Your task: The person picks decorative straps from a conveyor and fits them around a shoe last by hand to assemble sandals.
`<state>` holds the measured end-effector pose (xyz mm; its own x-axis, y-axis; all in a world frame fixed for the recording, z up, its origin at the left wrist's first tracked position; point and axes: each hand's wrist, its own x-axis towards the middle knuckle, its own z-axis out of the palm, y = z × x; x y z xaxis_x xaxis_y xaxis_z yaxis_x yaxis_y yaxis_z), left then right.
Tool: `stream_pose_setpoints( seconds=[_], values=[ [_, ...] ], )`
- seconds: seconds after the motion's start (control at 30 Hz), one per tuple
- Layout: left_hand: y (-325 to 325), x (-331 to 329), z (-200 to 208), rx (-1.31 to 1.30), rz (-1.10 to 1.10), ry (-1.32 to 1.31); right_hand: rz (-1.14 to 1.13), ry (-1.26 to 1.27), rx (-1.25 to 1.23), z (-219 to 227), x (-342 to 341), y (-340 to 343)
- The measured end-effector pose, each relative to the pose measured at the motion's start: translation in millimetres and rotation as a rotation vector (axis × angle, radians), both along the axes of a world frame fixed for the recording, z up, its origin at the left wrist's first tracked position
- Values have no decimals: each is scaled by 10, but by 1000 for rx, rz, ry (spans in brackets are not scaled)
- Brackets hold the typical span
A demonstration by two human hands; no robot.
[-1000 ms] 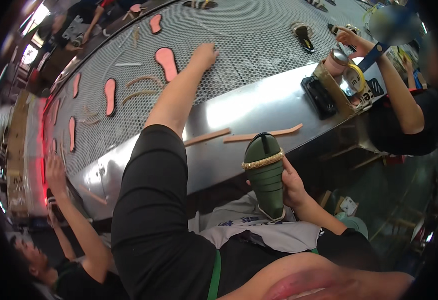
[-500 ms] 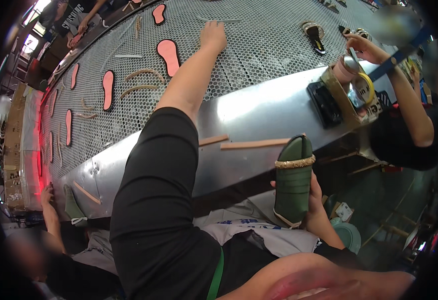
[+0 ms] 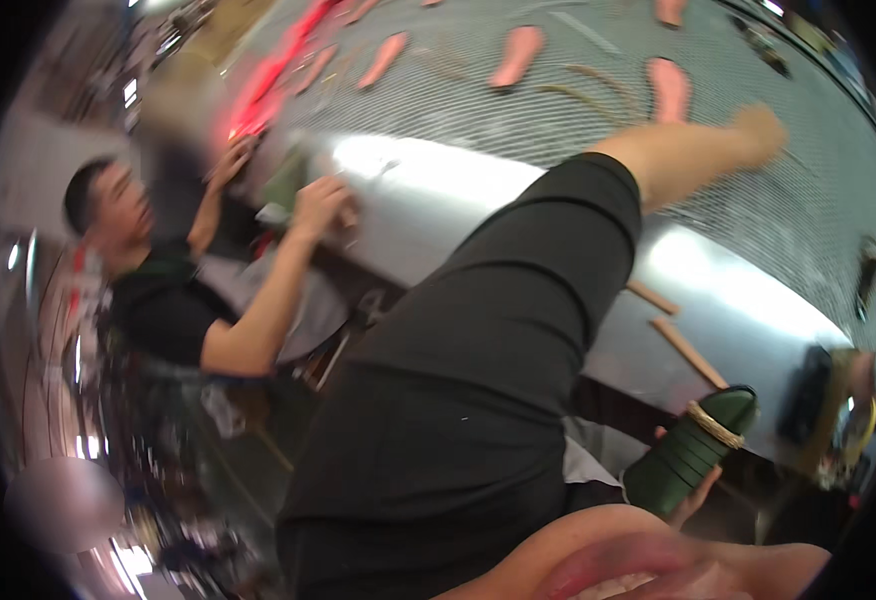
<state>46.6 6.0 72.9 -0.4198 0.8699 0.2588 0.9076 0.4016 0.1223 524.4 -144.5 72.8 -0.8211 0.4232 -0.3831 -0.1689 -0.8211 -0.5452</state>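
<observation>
My left hand (image 3: 761, 135) reaches far out over a mesh-topped conveyor (image 3: 458, 100), its fingers smeared by motion. A thin grey strip (image 3: 803, 160) lies faintly visible beside it. Down at the lower right, my right hand (image 3: 700, 494) grips a green shoe last (image 3: 673, 470) from behind and below. Around the last, near its upper end, runs a gold braided band (image 3: 715, 425). The last is tilted, upper end toward the right, and most of that hand is hidden behind it.
Pink insoles (image 3: 516, 57) and curved tan strips (image 3: 598, 95) lie on the mesh. Flat tan strips (image 3: 688, 353) rest on the metal ledge (image 3: 438, 185). A box with yellow tape (image 3: 865, 427) stands right. At left, a co-worker (image 3: 173, 290) sits near another green last (image 3: 285, 185).
The view has swung left, bringing the co-worker into full sight and shifting the conveyor rightward. My left arm still stretches over the mesh. The last leans more to the right in my right hand.
</observation>
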Motion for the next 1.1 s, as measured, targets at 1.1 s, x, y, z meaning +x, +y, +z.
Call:
stream_pose_setpoints(
  seconds=[1.1],
  values=[
    [-3809,3236,-183,688,172,-2125,-272,-198,458,-21,-65,-543]
  ],
)
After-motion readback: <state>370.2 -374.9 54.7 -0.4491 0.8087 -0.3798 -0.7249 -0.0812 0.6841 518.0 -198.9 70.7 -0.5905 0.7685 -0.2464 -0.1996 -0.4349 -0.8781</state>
